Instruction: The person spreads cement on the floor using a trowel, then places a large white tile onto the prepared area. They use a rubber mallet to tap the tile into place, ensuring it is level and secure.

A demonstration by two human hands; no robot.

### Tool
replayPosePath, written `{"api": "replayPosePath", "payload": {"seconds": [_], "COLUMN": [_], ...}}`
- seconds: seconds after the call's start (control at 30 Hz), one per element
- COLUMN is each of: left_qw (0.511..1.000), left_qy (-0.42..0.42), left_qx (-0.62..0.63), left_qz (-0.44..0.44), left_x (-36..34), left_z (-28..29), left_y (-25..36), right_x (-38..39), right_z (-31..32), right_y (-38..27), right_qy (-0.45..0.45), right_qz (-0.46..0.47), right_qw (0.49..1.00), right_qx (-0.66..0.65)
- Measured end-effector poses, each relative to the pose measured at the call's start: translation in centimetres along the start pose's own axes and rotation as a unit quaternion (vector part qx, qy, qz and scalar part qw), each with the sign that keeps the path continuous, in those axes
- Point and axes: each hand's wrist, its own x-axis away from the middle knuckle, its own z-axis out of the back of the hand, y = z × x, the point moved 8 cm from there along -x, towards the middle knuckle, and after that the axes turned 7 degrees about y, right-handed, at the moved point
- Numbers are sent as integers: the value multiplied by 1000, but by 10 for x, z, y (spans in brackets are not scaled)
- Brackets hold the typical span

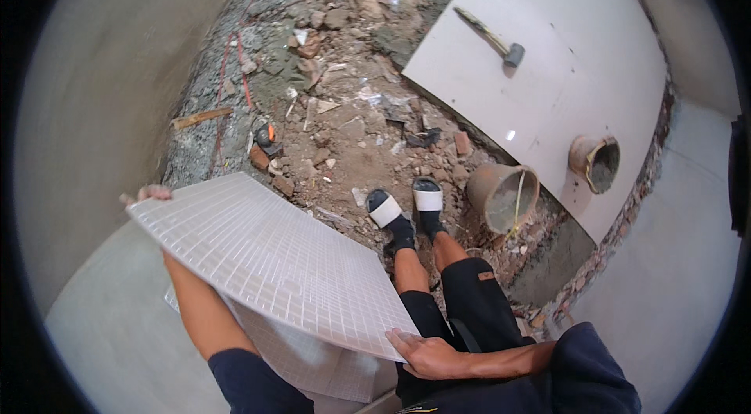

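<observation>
A large pale tile (266,257), its visible face covered in a grid of small squares, is tilted in front of me. My left hand (149,193) grips its far left corner, fingertips curled over the edge and the rest mostly behind the tile. Closed on the near right corner is my right hand (429,354), thumb side on the gridded face. Below it, partly hidden, another gridded tile (313,359) leans near my legs.
Broken brick and rubble (336,132) cover the ground ahead, with a wood strip (202,117) at left. To the right, a mallet (512,55) and a small bucket (596,162) rest on a smooth laid tile (547,101). A larger bucket (501,196) stands beside my feet. Walls flank both sides.
</observation>
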Motion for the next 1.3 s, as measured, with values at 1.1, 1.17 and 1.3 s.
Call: {"api": "replayPosePath", "payload": {"seconds": [1.1,1.17,1.3], "left_qw": [747,751,756], "left_qy": [-173,-174,-231], "left_qx": [127,149,170], "left_qz": [-630,-619,-588], "left_x": [655,714,823], "left_z": [-189,-204,-254], "left_y": [499,491,459], "right_x": [775,724,591], "right_z": [120,107,109], "right_y": [124,197,293], "right_qy": [965,969,904], "right_qz": [65,86,85], "right_qw": [254,173,166], "right_qx": [-4,-155,-385]}}
